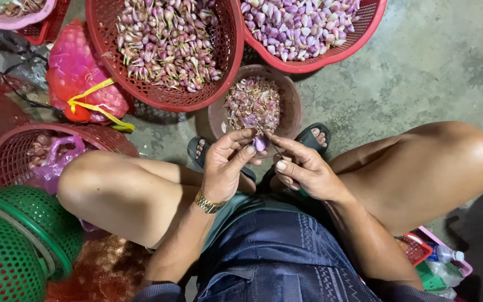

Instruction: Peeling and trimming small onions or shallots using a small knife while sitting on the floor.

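Observation:
My left hand [227,162], with a gold watch on its wrist, pinches a small purple shallot [260,143] between thumb and fingers. My right hand [303,165] grips a thin small blade [273,146] whose tip touches the shallot. Both hands meet between my knees, just over a brown bowl [292,95] holding purple shallot peelings. Beyond it stand a red basket [227,61] of unpeeled shallots and a second red basket [331,56] of peeled, pale purple shallots.
A pink mesh sack tied with yellow tape [82,84] lies at the left, near another red basket [12,151] holding a purple bag. Stacked green baskets [18,240] sit at the lower left. A plastic bottle [445,256] and small tray are at the lower right on the concrete floor.

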